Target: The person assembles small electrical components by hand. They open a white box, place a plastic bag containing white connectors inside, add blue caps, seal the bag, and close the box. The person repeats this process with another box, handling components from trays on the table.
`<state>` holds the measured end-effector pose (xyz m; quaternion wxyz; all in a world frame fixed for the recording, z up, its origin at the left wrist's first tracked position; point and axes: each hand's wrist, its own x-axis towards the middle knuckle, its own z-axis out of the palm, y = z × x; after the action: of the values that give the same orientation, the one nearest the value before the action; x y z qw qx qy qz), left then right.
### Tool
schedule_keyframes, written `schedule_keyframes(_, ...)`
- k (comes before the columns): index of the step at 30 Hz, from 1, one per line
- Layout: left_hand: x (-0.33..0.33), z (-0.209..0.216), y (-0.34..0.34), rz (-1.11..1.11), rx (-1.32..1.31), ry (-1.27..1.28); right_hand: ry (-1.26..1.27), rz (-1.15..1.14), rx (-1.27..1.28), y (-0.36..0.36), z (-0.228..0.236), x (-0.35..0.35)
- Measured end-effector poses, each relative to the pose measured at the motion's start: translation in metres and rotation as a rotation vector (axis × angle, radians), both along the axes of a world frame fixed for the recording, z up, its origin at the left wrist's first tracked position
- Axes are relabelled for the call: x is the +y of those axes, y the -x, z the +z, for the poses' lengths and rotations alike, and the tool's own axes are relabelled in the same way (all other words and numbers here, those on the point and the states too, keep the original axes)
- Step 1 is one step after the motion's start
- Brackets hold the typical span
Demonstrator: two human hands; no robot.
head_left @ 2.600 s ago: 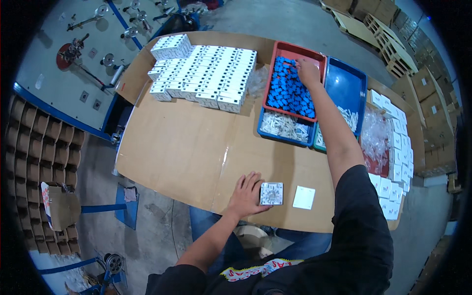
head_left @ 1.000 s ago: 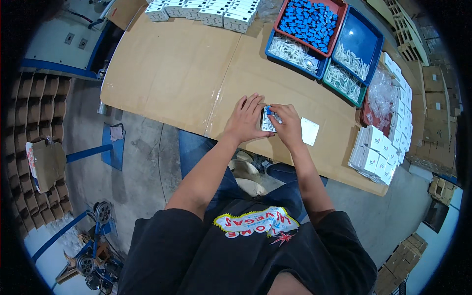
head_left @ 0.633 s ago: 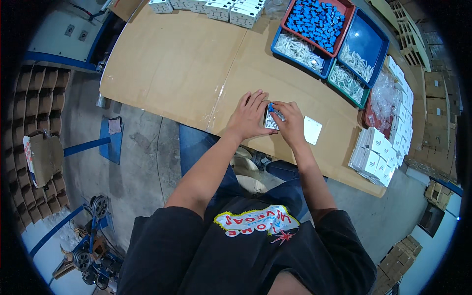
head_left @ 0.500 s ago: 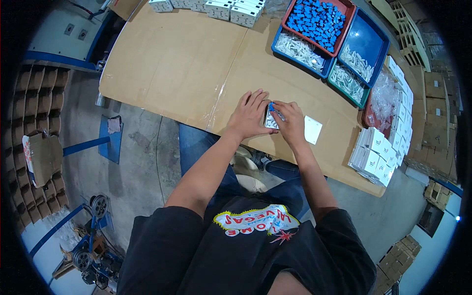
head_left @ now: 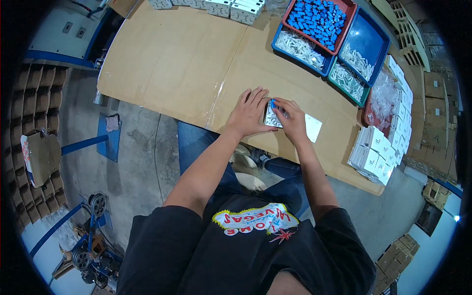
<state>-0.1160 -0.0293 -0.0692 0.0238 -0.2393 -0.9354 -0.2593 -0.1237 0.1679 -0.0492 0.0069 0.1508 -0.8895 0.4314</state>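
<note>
On the table a small open white box (head_left: pixel 270 119) lies between my hands, filled with white pieces and with blue at its far end. My left hand (head_left: pixel 248 115) braces the box from the left, fingers along that side and thumb at the near edge. The fingers of my right hand (head_left: pixel 294 122) bend over the box's right side, their tips on a small blue piece (head_left: pixel 272 103) at the far end. How firmly they pinch it is partly hidden. Right beside that hand lies a flat white card (head_left: pixel 313 129).
Far right stand a red tray of blue pieces (head_left: pixel 317 23), a blue tray (head_left: pixel 365 38) and a green tray (head_left: pixel 347 84) with white slim parts. Stacked white boxes (head_left: pixel 374 153) line the right edge, beside clear plastic bags (head_left: pixel 385 102). More boxes (head_left: pixel 246 12) stand at the back.
My right hand has shifted slightly, its fingertips moving a little over the box. More of the white pieces inside shows. My left hand stays in place on the box.
</note>
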Motion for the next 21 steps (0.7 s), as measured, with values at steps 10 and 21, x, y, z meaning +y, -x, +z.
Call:
schedule_keyframes(10,-0.0003,0.0014,-0.0005,0.003,0.005,-0.025,-0.074,0.033,0.071,-0.0013,-0.0024,-0.0005)
schedule_keyframes(21,0.0005,-0.0012,0.0006,-0.001,0.001,0.023,-0.099,0.012,0.071,-0.0042,-0.0039,-0.0040)
